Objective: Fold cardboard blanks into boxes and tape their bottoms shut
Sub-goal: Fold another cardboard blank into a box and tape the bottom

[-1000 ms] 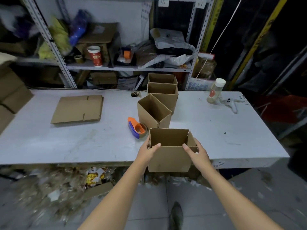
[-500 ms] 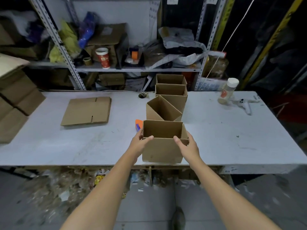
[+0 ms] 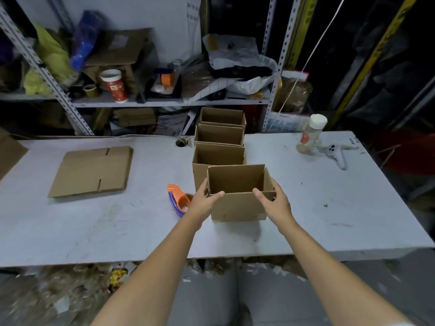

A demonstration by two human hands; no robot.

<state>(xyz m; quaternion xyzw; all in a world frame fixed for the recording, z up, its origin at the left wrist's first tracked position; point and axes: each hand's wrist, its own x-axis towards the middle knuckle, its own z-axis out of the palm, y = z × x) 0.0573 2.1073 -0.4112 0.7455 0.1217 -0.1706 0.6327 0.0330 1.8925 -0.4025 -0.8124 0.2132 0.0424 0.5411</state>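
Note:
An open brown cardboard box (image 3: 237, 205) stands upright on the white table (image 3: 106, 222), just in front of a row of three more open boxes (image 3: 219, 156). My left hand (image 3: 204, 201) grips its left wall with the thumb over the front rim. My right hand (image 3: 273, 203) grips its right wall the same way. A stack of flat cardboard blanks (image 3: 91, 170) lies on the table's left part. An orange and blue tape dispenser (image 3: 179, 200) lies just left of my left hand.
A capped plastic bottle (image 3: 310, 134) and a white tool (image 3: 337, 155) sit at the table's far right. A cluttered metal shelf (image 3: 146, 103) stands behind the table. Cardboard pieces (image 3: 9, 151) poke in at the left edge. Scraps litter the floor under the table.
Both hands have carried the box from beyond the table's front edge forward onto the table, up against the row. The skewed nearest box of the row now stands straight.

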